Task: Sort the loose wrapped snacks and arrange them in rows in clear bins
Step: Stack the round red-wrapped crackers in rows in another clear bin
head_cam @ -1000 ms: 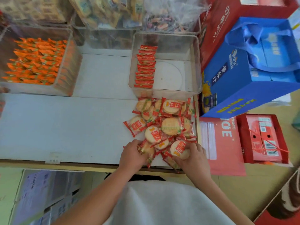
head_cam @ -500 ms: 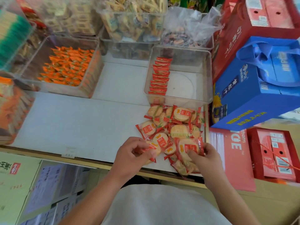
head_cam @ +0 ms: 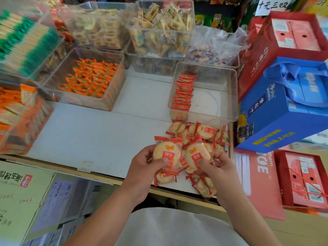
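Note:
A pile of round rice crackers in red-edged clear wrappers lies on the white shelf, just in front of a clear bin. Inside that bin one row of the same packets stands on edge along its left wall. My left hand holds one cracker packet lifted above the pile. My right hand grips a second packet beside it. More packets lie under both hands by the shelf's front edge.
A clear bin of orange packets sits at the back left, with other filled bins behind and at far left. A blue gift box and red boxes crowd the right side. Cartons stand below the shelf.
Both hands have come up off the pile, each lifting one cracker packet and holding it face up. The camera has tilted up, bringing more back bins into view.

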Tool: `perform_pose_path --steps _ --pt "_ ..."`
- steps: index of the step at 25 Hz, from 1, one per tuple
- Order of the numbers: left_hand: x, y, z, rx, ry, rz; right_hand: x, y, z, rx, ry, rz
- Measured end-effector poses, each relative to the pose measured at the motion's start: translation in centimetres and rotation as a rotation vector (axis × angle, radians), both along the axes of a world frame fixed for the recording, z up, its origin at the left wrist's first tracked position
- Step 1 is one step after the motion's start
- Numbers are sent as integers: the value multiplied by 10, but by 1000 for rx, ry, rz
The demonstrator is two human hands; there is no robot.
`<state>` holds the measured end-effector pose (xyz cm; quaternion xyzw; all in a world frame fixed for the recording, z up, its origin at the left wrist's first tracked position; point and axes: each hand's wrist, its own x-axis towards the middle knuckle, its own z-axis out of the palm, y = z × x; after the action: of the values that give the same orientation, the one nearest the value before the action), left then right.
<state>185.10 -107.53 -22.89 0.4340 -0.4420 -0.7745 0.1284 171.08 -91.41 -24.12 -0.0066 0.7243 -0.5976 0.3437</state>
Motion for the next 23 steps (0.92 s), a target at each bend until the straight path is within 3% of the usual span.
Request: perform_pose_path --steps 2,4,10,13,15,18,23 --pt "-3 13 -3 59 26 -36 8 -6 6 -93 -77 32" --pt "-4 24 -9 -45 -31 -114 15 -8 7 -123 -113 93" --pt "-2 32 -23 -440 -123 -359 16 2 4 -25 1 251" --pt "-2 27 -45 -499 -125 -509 16 3 -1 64 51 234" --pt "4 15 -77 -592 -284 -583 16 9 -8 119 65 177" --pt "11 -8 -129 -884 -629 -772 16 23 -16 203 75 118" --pt "-7 -18 -167 -1044 -657 -1013 14 43 -20 245 76 10"
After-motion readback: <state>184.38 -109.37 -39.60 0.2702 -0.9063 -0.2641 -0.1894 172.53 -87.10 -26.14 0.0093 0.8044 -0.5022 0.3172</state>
